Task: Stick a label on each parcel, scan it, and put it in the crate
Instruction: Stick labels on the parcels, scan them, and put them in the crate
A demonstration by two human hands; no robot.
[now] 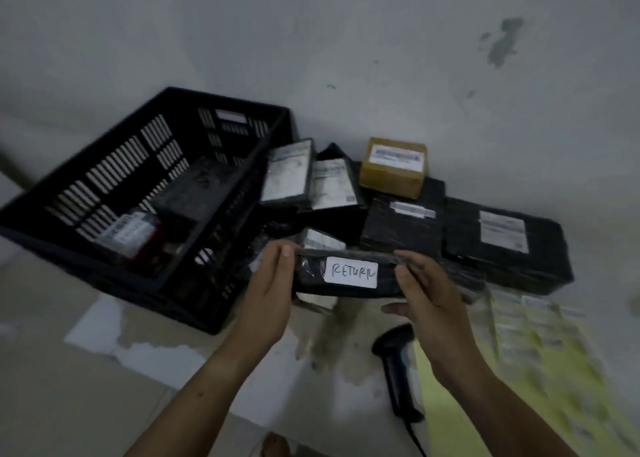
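Note:
I hold a flat black parcel (311,276) in mid-air, above the floor. A white label (351,272) reading "RETURN" is stuck on its front. My left hand (272,283) grips its left end and my right hand (420,292) grips its right end. The black slatted crate (114,249) stands to the left, with a couple of parcels lying inside. A black handheld scanner (398,370) lies on the floor below my right hand. Yellow sheets of labels (526,346) lie at the lower right.
Behind the held parcel, several black wrapped parcels (401,228) and a brown box (393,167) are piled against the grey wall. White paper (100,332) lies on the floor below the crate. A foot (273,444) shows at the bottom edge.

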